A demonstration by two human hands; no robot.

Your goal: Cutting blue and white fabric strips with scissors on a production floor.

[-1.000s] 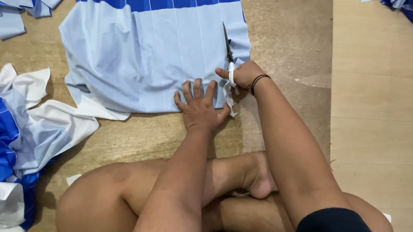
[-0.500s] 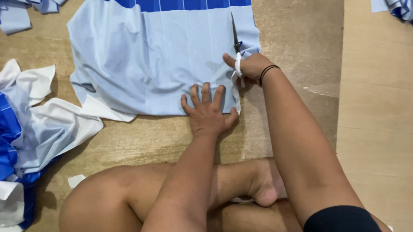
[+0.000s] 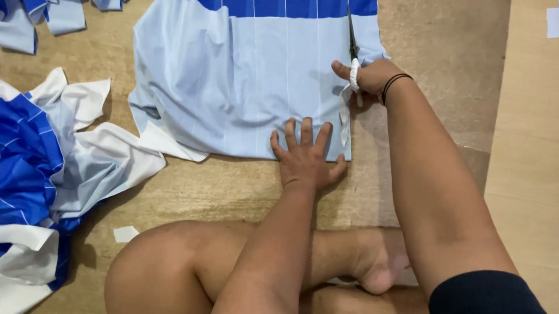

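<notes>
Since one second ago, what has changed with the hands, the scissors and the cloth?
The right hand has pushed the scissors forward along the right edge of the light blue cloth, away from the person, so the cut is longer. The left hand stays flat on the cloth's near edge. The cloth pile at the left has not moved.

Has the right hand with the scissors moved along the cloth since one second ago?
Yes. The right hand with the scissors has moved up the light blue cloth, away from the left hand and toward its dark blue band.
</notes>
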